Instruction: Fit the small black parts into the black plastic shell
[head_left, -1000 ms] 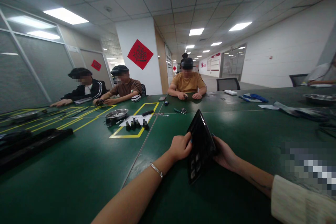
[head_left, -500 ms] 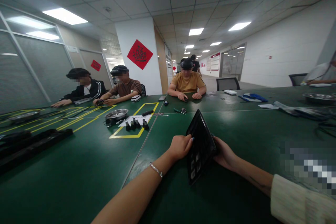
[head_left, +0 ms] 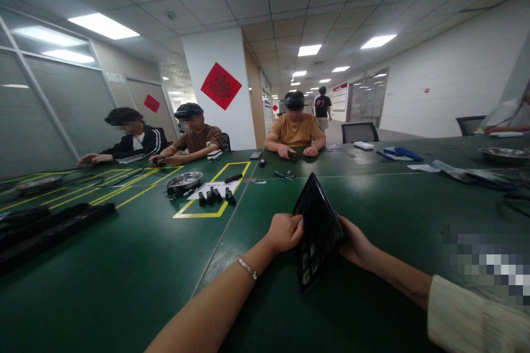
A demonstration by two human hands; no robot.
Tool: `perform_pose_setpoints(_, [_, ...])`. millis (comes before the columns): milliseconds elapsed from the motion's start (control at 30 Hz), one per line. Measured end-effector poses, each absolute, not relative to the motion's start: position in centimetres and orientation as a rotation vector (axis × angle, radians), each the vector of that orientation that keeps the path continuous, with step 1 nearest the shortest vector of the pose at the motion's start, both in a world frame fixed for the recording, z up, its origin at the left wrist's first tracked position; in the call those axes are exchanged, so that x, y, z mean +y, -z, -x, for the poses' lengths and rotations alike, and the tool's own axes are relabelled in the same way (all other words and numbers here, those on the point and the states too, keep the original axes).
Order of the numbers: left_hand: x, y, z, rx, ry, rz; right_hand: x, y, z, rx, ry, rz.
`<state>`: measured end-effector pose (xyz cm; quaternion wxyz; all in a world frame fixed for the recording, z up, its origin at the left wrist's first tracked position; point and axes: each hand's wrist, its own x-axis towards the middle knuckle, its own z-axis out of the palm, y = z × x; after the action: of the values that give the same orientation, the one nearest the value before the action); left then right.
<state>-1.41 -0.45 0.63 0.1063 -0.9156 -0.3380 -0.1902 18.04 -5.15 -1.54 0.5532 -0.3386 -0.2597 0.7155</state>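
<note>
A black tablet stands tilted on edge above the green table, seen at a steep angle, with a few pale icon-like marks low on its dark face. My left hand, a silver bangle at its wrist, is closed at the tablet's left edge, its thumb against the face. At the opposite side, my right hand grips the tablet; its fingertips are hidden behind it. A cream sleeve covers my right forearm.
Black cylindrical parts and a metal bowl sit left of centre. A long black case lies far left. Small tools are beyond the tablet. Several people sit around the green table; blue-and-white packaging lies at right.
The tablet and both my hands are almost still; the left thumb shifts slightly. In the background, a walking person has moved right. Seated co-workers' hands have shifted a little.
</note>
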Motion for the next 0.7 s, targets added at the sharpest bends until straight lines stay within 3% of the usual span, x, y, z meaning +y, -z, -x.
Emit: perform_pose_setpoints(700, [-0.66, -0.77, 1.39, -0.991, 0.634, 2.665, -5.34, 1.59, -18.17, -0.694, -1.710, 0.774])
